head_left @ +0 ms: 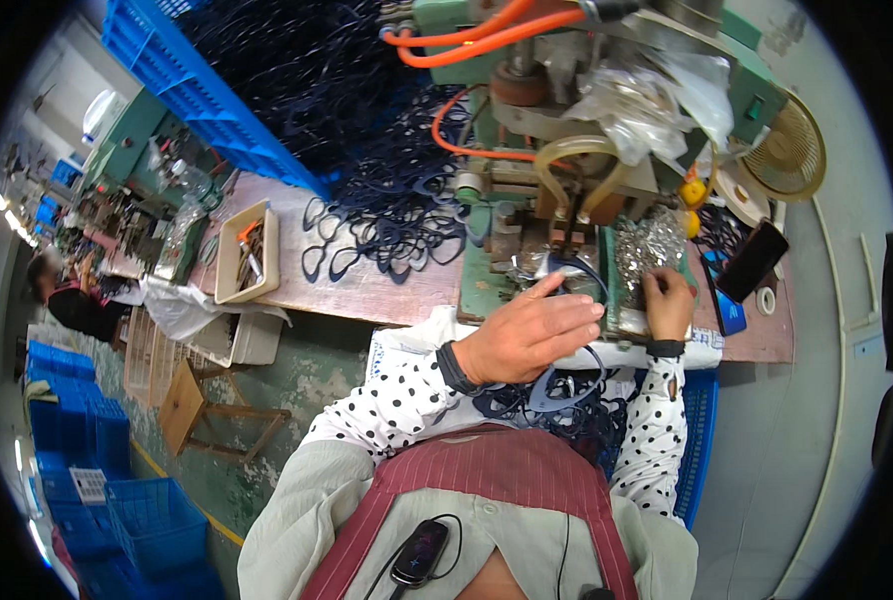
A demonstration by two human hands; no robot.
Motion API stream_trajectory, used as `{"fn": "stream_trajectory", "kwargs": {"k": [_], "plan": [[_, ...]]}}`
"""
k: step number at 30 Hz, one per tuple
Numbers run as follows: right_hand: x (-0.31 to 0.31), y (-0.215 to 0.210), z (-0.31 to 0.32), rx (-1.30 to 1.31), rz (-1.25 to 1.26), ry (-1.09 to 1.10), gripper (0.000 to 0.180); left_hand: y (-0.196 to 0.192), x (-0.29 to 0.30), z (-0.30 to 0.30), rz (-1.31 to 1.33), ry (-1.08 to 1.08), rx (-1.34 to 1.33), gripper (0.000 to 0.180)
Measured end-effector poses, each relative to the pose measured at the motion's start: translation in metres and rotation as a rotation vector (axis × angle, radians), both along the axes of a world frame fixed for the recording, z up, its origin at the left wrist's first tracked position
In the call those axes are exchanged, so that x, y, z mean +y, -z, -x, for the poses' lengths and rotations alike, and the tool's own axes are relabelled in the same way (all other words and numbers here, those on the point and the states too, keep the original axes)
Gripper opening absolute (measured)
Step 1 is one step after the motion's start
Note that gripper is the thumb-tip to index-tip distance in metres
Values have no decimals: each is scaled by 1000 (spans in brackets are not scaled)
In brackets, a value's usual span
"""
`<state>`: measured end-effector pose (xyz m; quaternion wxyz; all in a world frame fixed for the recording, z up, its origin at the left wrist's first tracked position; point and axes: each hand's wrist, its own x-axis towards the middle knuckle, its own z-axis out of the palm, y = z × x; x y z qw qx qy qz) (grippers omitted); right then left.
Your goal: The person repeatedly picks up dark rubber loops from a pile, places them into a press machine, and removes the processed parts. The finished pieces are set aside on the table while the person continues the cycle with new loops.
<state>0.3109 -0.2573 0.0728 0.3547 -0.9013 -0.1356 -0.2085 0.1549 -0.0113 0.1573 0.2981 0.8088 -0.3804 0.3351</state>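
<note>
My left hand (532,335) is at the front of a green bench machine (527,150), fingers pinched on a dark blue loop-shaped part (579,275) whose lower end hangs down toward my lap. My right hand (667,303) rests in a heap of small shiny metal pieces (649,245) in a green tray; whether its fingers hold a piece is hidden. A big pile of the same dark blue loops (397,200) lies on the wooden bench to the left of the machine. More loops (557,405) lie in my lap.
A beige tray of hand tools (249,250) sits on the wooden bench (367,290). A blue crate (207,100) holds more loops. A phone (752,260) and tape rolls (767,300) lie at right. Stacked blue crates (97,470), a wooden stool (192,405) and another person (72,300) are at left.
</note>
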Motion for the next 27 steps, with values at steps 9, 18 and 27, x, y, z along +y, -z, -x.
{"fn": "stream_trajectory", "kwargs": {"k": [9,18,27], "plan": [[1,-1,6,-53,-124,94,11,76,104,-2,-13,-943,63,12],[5,-4,8,33,-155,129,12,109,158,-51,-164,-1710,435,47],[30,-44,17,186,-504,-119,12,80,139,-23,326,-1487,229,19]]}}
